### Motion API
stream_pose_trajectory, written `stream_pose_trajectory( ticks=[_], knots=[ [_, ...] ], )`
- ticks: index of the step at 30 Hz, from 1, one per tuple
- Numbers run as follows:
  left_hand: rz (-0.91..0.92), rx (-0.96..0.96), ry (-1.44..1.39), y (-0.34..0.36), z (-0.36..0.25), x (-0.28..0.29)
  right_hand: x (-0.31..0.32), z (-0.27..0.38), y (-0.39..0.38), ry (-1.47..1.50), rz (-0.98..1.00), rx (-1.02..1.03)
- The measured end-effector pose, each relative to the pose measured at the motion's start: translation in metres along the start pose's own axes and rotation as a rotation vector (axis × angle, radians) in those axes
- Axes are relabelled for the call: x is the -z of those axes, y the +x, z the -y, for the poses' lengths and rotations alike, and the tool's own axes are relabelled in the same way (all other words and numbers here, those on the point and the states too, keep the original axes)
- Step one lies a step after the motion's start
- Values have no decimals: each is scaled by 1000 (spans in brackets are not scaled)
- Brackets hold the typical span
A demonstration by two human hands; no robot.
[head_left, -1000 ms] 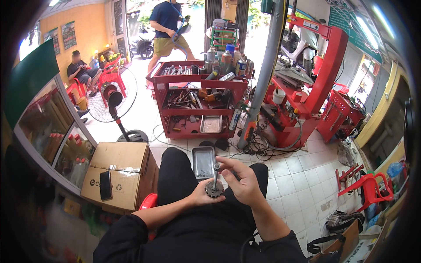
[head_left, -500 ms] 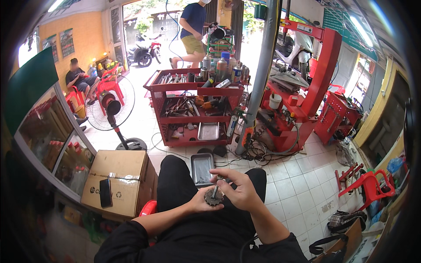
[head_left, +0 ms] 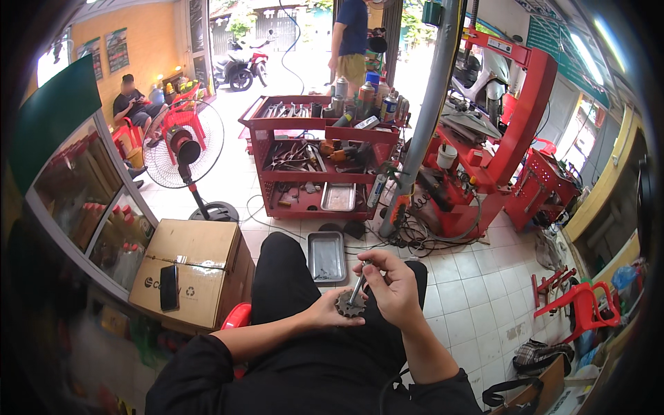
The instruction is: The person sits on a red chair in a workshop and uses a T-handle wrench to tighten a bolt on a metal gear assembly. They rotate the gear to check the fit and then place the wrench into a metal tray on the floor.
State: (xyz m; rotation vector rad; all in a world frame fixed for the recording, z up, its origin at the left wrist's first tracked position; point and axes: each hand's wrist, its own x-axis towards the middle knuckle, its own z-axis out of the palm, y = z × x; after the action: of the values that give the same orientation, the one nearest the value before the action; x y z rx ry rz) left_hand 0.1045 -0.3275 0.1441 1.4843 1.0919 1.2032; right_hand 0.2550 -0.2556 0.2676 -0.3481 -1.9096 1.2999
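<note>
I sit with my legs in black trousers. My left hand holds a small dark toothed gear over my lap. My right hand grips a thin metal tool whose tip rests in the middle of the gear. Just beyond my knees a shallow metal tray lies on the tiled floor.
A cardboard box with a black phone on it stands at my left, beside a glass cabinet. Ahead are a red tool cart, a standing fan, a grey pillar and a red machine. One person stands at the door, another sits far left.
The view has tilted down slightly and the hands now sit lower in the lap. The person at the doorway has walked to the right. Both hands keep their hold.
</note>
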Motion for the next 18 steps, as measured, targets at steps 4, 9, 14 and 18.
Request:
stream_pose_trajectory(
  ticks=[4,9,14,18],
  knots=[
    [-67,10,-62,0,5,1,-2,-12,1,-25,-101,29],
    [-85,-21,-181,0,9,-4,-4,-4,5,96,-128,-37],
    [-53,-21,-175,2,14,-4,-1,-5,4,49,-87,-27],
    [-45,3,-252,1,11,-4,2,-9,5,-84,-81,34]
  ],
)
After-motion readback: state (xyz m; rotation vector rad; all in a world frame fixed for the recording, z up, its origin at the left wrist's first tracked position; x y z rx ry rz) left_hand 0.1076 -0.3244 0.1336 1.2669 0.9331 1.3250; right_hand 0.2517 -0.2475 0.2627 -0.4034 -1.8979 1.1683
